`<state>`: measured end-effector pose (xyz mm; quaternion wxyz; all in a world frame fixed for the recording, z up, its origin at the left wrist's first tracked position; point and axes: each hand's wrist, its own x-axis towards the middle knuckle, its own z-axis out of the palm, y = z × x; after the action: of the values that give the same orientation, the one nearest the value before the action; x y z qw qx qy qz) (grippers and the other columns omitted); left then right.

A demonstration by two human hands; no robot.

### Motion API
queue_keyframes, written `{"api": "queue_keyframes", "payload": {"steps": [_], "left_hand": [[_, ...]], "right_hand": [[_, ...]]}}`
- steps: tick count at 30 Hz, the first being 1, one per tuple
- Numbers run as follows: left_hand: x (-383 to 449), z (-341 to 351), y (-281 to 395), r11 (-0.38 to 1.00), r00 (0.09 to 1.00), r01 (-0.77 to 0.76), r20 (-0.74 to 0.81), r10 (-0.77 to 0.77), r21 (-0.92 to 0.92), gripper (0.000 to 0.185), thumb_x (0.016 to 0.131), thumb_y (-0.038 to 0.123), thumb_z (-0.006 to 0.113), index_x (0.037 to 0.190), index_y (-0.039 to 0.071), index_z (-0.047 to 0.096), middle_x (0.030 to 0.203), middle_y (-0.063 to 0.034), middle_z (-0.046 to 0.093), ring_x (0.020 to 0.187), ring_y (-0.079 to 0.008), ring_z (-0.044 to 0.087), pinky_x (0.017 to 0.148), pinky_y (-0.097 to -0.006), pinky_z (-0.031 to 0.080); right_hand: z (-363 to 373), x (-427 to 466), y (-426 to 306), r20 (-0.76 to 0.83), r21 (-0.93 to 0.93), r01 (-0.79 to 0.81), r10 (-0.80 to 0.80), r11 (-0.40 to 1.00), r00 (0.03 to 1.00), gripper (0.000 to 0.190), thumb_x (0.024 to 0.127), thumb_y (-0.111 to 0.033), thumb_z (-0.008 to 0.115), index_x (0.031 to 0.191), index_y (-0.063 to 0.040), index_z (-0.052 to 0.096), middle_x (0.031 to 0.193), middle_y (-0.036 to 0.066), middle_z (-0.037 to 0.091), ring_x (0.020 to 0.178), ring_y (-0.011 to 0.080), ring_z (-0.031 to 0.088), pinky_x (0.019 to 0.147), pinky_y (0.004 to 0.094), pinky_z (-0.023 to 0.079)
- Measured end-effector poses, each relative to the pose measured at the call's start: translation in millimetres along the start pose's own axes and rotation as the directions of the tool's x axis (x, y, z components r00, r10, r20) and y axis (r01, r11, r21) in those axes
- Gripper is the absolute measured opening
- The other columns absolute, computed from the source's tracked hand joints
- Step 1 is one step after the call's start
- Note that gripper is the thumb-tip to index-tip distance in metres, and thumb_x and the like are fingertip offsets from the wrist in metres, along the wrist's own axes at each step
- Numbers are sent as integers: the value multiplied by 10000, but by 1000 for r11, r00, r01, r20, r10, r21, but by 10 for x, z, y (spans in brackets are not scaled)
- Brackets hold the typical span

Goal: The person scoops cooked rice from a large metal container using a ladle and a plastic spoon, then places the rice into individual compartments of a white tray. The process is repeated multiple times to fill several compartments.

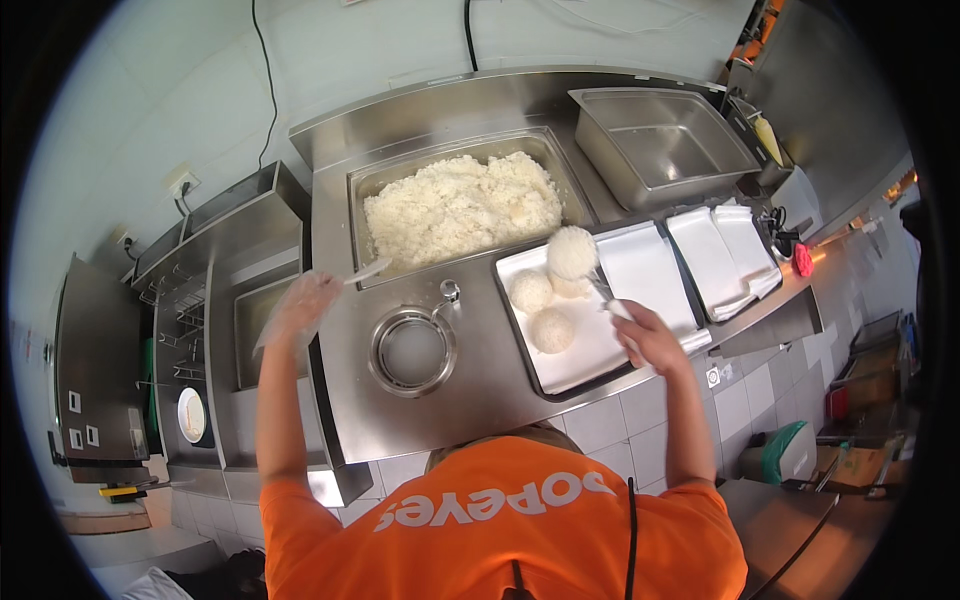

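My right hand [651,336] grips the white handle of a scoop [616,307]. A rounded mound of cooked rice [571,253] is at the scoop's far end, above a paper-lined tray [525,367]. Below it and partly covered, one rice ball shows, with two more rice balls [552,331] beside it on the white paper. My left hand [306,301], in a clear plastic glove, holds a white flat utensil [367,271], perhaps a rice paddle. Its tip reaches the near left corner of a steel pan of cooked rice [461,206].
A round steel container of cloudy liquid [414,352] is set in the counter [465,420], with a small shiny metal piece [449,290] at its rim. A deep steel pan [667,150] stands back right. Another paper-covered tray [724,255] lies at right. A steel unit [266,405] adjoins on the left.
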<state>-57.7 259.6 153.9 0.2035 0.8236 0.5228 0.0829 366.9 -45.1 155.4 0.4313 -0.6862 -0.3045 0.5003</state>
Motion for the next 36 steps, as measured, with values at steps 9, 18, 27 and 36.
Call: {"api": "queue_keyframes", "payload": {"steps": [9,18,27,36], "left_hand": [[-457,-250,408,956,965,-178,230,123,233,319,787,332,585,884,42,675,781,-152,639,788,-322,619,710,-390,468],[-515,1273,304,797,931,-358,249,266,486,262,738,304,636,865,79,681,985,-141,663,949,-295,637,853,-383,486],[-699,633,438,826,955,-227,286,84,516,149,744,163,603,784,69,712,838,-167,684,848,-321,673,734,-396,530],[-1313,279,149,833,928,-328,-12,372,445,200,690,228,707,833,111,632,743,-91,616,699,-318,589,629,-466,464]], "right_hand": [[-121,-262,169,-51,-989,12,-422,145,905,508,738,-73,591,1236,-175,577,847,101,609,723,279,637,648,399,509],[-152,-328,-117,-92,-915,119,-486,387,869,487,744,-114,611,1223,-199,594,876,110,631,769,308,627,691,407,507],[1578,356,-269,547,-755,646,-432,115,717,470,774,-165,596,1232,-73,545,1008,121,630,838,295,643,699,402,505],[2863,1129,284,650,-726,598,-56,-340,757,297,816,-188,573,1102,-143,643,1096,67,615,995,237,594,795,388,436]]}}
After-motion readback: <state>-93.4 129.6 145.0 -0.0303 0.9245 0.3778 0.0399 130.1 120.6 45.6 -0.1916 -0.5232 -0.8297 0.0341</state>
